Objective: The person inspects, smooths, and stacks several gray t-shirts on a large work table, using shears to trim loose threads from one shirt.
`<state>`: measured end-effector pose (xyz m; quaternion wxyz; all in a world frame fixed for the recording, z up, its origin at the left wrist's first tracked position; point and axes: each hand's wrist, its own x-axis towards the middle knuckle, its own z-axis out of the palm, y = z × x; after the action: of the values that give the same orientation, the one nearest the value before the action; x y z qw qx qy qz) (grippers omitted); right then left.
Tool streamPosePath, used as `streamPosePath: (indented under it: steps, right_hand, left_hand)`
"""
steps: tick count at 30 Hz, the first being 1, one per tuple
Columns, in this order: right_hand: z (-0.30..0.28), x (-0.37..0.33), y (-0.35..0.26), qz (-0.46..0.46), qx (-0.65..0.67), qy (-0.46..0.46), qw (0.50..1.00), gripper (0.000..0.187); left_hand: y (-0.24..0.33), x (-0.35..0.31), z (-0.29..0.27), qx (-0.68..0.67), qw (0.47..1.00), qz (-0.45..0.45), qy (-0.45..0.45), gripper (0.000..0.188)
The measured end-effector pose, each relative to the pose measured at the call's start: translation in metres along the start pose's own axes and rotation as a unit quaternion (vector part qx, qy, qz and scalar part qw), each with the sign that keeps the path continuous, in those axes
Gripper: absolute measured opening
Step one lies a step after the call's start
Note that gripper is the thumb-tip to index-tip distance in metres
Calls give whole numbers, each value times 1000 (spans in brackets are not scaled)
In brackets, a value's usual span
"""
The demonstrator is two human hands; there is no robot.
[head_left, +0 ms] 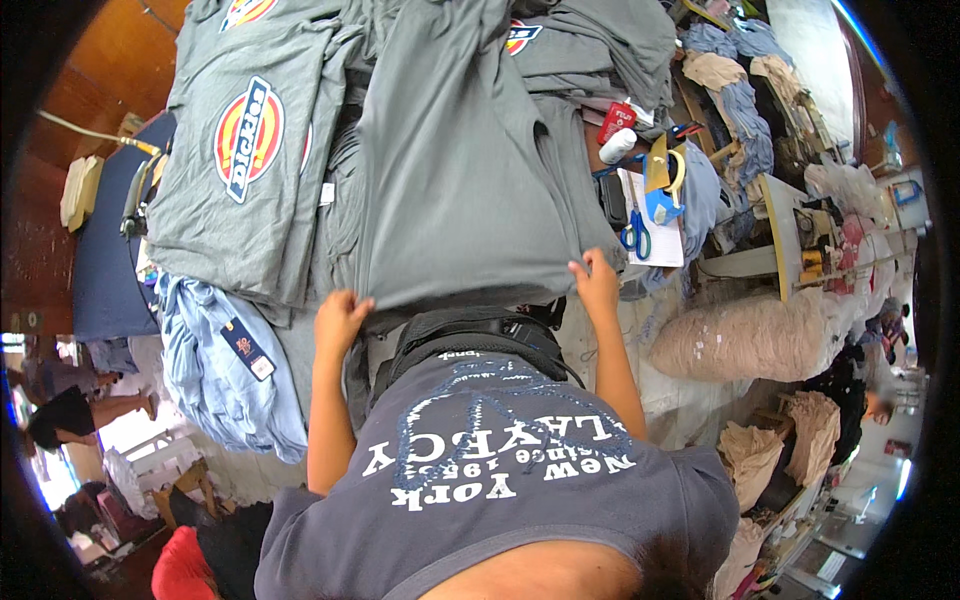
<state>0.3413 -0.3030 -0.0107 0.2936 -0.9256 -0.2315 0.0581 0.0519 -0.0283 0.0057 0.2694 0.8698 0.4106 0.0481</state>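
A plain grey T-shirt (455, 190) lies spread in front of me, its near edge drawn out between my two hands. At that edge's left corner, my left hand (342, 318) is closed in a pinch on the fabric. My right hand (597, 280) pinches the opposite corner, with the cloth taut and a few folds running up from it. Left of the shirt lies a stack of grey T-shirts with a printed logo (247, 140). More grey printed shirts (565, 55) are piled beyond it.
Right of the shirt are blue-handled scissors (635, 236), a tape dispenser (663, 190), a white bottle (618, 146) and a red box (615, 122). A light-blue garment with a tag (225, 360) hangs at the left. A large beige bundle (740, 337) sits on the right.
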Motion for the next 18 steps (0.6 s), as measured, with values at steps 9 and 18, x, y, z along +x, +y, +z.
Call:
streamPosePath:
  steps: [9,18]
  right_hand:
    - [-34,0,26,67,76,-219,970,27]
    - [28,125,-69,-261,-70,69,960,32]
  left_hand:
    - [-18,16,-14,-308,933,-28,-184,29]
    - [67,172,-11,13,942,294,160,39]
